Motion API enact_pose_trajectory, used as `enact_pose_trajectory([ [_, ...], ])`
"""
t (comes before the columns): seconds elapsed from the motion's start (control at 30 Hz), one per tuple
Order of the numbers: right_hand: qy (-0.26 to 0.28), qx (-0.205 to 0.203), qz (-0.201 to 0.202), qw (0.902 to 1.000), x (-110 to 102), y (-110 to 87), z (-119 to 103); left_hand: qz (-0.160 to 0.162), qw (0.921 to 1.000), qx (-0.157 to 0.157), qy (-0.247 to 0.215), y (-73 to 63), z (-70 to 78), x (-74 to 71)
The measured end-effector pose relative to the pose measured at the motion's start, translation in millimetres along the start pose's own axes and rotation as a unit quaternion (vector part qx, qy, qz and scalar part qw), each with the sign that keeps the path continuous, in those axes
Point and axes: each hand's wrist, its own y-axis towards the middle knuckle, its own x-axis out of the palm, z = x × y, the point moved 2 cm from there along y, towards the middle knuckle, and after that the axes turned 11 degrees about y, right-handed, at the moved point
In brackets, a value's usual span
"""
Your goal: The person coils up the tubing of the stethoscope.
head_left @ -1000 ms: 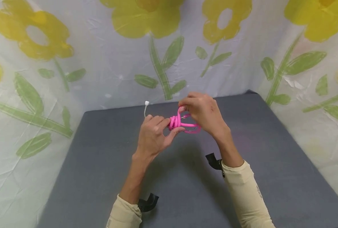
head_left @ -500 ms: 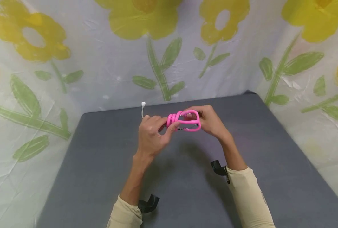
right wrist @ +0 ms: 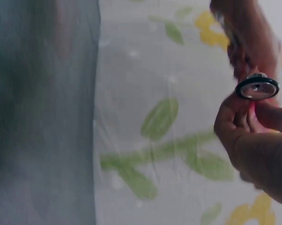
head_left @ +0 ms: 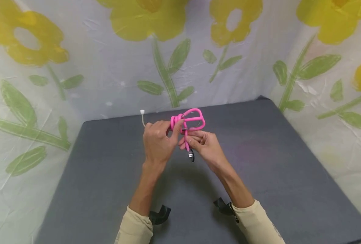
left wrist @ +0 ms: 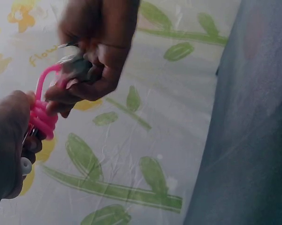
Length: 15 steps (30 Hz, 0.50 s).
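Note:
My left hand (head_left: 157, 142) grips a stethoscope by its metal ear tubes, where the pink tubing (head_left: 192, 119) is wound round them in several coils. A loop of tubing stands out to the right of the coils. One white ear tip (head_left: 142, 112) pokes up beyond the left fist. Below the coils, my right hand (head_left: 208, 145) pinches the tubing's end close to the chestpiece (head_left: 191, 155). In the right wrist view the chestpiece (right wrist: 257, 89) shows its round face and black rim. Pink coils (left wrist: 43, 119) sit by the left thumb in the left wrist view.
A dark grey table (head_left: 259, 162) lies under both hands, which are held up over it. Behind and at the sides hangs a pale curtain (head_left: 107, 78) printed with yellow flowers. Black curved mounts (head_left: 160, 215) sit at both wrists.
My right hand has gone from behind the loop round to below the coils, bringing the tubing's end and chestpiece down into view. The left hand keeps its grip and shifts slightly left.

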Motion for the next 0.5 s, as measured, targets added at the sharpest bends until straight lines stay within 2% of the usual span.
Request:
enact_pose_trajectory([
  [0.1,0.052,0.013,0.033,0.998,10.8,-9.7,-0.8,0.007,0.9989,0.004,0.047,-0.2,-1.4,1.4],
  [0.2,0.076,0.0,0.035,0.9965,18.5,-18.5,-9.7,0.016,0.9965,0.001,0.082,1.3,-4.3,0.5],
  [0.33,0.055,-0.044,-0.006,0.9975,22.9,-20.4,-22.4,0.03,0.9945,-0.006,0.1,3.6,-7.8,-4.9],
  [0.4,0.029,-0.072,-0.006,0.997,22.1,-17.7,-26.6,0.029,0.9945,-0.001,0.1,4.2,-7.6,-7.8],
  [0.5,0.001,-0.104,0.021,0.9944,19.0,-12.2,-29.1,0.024,0.9944,0.009,0.103,4.4,-5.2,-11.2],
])
